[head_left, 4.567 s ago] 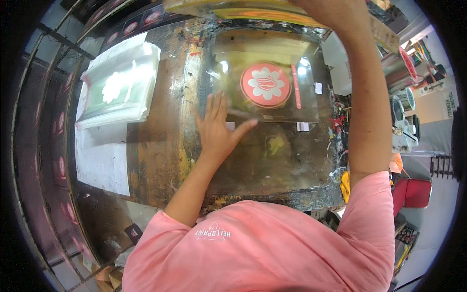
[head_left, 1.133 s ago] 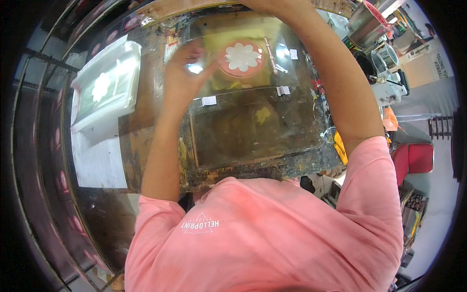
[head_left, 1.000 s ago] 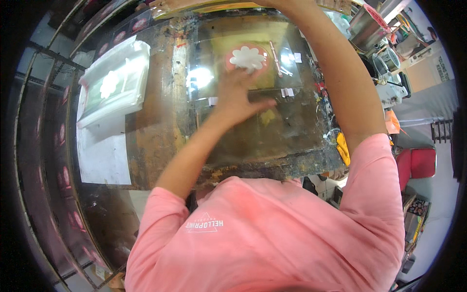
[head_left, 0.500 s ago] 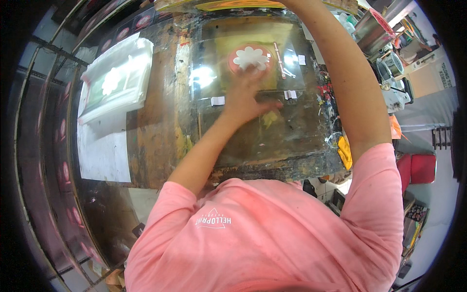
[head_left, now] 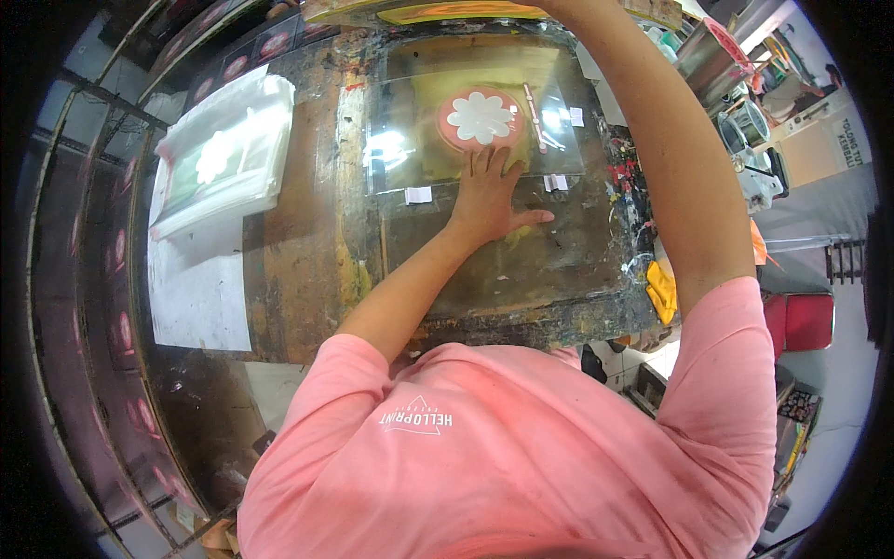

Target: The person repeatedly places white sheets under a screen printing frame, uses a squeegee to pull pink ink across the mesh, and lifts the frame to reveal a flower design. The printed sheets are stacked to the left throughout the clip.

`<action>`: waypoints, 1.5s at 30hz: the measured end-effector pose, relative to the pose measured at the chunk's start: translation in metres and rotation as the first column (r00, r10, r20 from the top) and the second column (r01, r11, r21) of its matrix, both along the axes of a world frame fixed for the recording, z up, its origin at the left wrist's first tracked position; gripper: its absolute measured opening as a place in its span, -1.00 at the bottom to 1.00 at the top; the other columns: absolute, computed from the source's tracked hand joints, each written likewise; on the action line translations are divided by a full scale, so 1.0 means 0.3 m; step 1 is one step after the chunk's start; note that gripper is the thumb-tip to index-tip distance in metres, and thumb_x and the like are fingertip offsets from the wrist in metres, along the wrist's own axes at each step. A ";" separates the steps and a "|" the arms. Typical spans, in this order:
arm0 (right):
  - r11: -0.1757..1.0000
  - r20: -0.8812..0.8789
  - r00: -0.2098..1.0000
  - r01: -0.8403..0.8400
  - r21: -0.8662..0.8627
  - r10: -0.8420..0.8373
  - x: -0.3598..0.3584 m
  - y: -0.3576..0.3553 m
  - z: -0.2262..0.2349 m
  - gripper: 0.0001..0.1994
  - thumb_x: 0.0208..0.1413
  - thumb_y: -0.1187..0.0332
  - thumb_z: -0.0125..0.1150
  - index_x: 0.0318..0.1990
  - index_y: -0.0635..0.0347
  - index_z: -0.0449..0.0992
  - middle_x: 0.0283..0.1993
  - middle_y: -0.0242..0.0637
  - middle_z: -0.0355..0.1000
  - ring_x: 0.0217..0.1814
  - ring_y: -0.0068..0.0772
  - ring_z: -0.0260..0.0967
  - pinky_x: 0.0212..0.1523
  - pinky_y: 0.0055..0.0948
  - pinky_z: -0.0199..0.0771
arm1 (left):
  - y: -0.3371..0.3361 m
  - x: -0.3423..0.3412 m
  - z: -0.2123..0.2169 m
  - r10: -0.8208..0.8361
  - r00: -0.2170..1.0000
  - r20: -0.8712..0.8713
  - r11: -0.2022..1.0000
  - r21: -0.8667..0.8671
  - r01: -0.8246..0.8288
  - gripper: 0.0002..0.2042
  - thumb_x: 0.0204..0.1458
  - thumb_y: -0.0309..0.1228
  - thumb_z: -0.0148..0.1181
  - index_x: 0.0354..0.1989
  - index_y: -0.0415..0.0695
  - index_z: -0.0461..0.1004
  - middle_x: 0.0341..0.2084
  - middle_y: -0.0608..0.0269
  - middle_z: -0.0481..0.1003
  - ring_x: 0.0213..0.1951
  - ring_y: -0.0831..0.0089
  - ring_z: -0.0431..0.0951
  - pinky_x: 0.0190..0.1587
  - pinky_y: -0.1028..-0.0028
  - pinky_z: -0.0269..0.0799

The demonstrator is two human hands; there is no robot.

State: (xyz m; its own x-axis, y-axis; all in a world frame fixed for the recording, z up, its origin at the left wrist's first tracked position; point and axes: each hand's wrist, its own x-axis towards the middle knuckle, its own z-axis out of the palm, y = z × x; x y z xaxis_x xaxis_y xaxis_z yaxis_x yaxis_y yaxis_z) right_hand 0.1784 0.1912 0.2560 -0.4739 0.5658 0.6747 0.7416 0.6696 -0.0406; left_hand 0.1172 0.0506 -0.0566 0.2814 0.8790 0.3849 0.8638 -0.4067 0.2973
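Your right hand is lying off-frame, fingers indeterminable; your left hand (head_left: 484, 205), fingers apart, is overlapping a clear, pink-printed plastic sheet (head_left: 478, 119).

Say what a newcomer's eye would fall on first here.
A pink disc with a white flower stands out at upper centre, the spread left hand at its lower edge. A glossy stack of sheets lies at left on the table; something bright yellow sits by the right edge.
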 end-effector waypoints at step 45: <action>0.924 0.238 0.940 -0.154 -0.349 0.246 -0.078 0.416 -0.810 -0.57 0.27 -0.09 0.24 -0.07 0.12 0.61 -0.14 -0.04 0.58 -0.03 0.09 0.55 -0.09 0.09 0.51 | -0.271 -0.428 0.104 0.576 0.789 0.216 0.815 -0.222 -0.534 0.07 -0.54 0.33 0.62 0.20 -0.16 0.59 -0.12 0.21 0.46 0.06 0.22 0.39 0.24 0.15 0.06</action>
State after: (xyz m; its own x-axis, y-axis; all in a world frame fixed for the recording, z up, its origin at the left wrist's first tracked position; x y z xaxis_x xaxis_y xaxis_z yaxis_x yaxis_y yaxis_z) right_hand 0.1551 0.3160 0.0130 -0.7388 0.6029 0.3011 0.6061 0.7898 -0.0942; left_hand -0.0110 -0.0307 -0.0254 -0.3650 0.9018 0.2314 0.8081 0.1834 0.5598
